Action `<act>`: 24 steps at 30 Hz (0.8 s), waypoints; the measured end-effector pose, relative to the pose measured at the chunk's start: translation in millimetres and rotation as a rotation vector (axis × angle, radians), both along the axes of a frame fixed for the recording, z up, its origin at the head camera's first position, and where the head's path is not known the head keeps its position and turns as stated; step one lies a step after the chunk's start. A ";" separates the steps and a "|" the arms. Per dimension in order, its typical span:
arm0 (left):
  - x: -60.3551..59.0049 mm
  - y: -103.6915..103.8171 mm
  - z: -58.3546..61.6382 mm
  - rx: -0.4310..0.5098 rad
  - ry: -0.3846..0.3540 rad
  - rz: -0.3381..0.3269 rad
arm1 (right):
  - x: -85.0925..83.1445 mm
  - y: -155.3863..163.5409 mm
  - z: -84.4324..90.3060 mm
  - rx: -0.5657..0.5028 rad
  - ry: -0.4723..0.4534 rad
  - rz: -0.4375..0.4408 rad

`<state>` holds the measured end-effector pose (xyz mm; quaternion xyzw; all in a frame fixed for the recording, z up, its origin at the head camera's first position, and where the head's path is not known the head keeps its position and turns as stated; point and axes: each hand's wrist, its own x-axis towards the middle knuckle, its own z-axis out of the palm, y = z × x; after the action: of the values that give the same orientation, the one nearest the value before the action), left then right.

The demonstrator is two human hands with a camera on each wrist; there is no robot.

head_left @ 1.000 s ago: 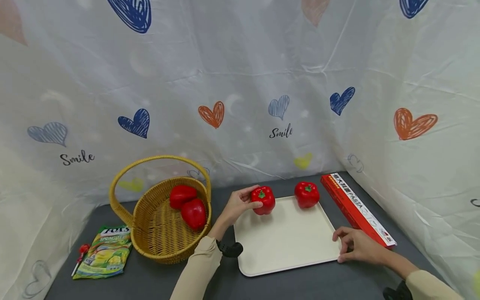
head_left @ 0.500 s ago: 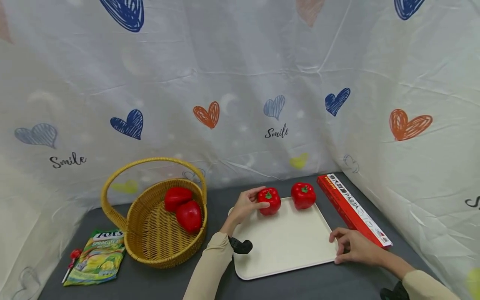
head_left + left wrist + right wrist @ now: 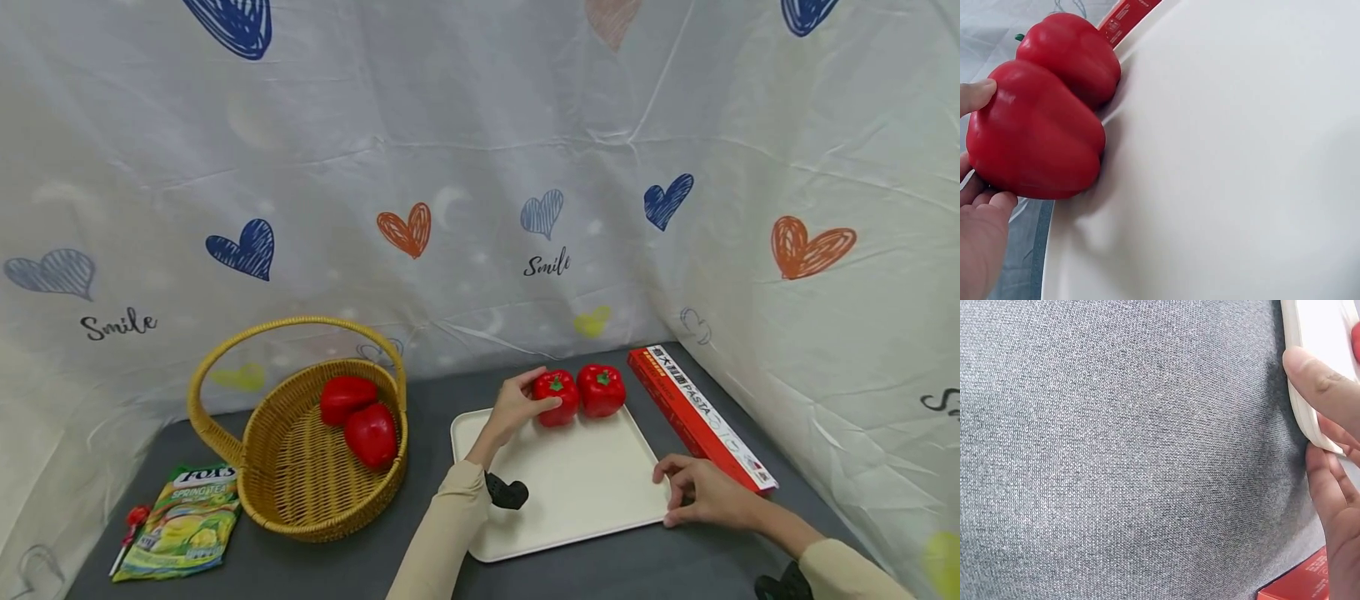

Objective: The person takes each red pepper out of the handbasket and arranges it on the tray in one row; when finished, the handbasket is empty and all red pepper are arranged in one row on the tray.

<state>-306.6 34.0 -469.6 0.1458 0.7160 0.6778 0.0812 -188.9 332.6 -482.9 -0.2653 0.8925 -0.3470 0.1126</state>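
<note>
My left hand (image 3: pixel 517 406) grips a red bell pepper (image 3: pixel 557 397) at the far edge of the cream tray (image 3: pixel 577 492); thumb and fingers wrap its left side (image 3: pixel 1035 134). It touches a second red pepper (image 3: pixel 601 389) standing on the tray beside it (image 3: pixel 1072 53). My right hand (image 3: pixel 701 492) holds the tray's right edge, thumb on the rim (image 3: pixel 1310 378) and fingers beneath.
A wicker basket (image 3: pixel 300 467) with two more red peppers (image 3: pixel 360 421) stands at the left. A green candy bag (image 3: pixel 183 521) and a red lollipop (image 3: pixel 129 525) lie in front of it. A long red pasta box (image 3: pixel 697 417) lies right of the tray. A heart-print sheet surrounds the grey tabletop.
My left hand has carried its pepper rightward along the tray's far edge until it touches the second pepper. The right hand has stayed on the tray's edge.
</note>
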 end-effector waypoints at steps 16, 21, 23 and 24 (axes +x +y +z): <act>3.1 -1.8 2.3 -0.117 0.053 0.011 | 0.8 -1.2 5.9 0.040 -0.012 -0.014; 3.1 -1.2 4.2 -0.098 0.093 0.005 | 0.4 -0.5 6.2 0.022 0.012 -0.009; 4.1 -1.1 4.0 -0.095 0.100 0.029 | 0.6 -1.4 4.7 0.007 0.018 0.000; 4.8 -1.1 3.6 -0.094 0.099 0.041 | 0.8 -2.1 3.8 -0.002 0.018 0.006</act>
<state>-301.8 32.9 -466.0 0.1604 0.7529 0.6371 0.0387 -188.1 330.5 -479.1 -0.2709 0.8925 -0.3450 0.1053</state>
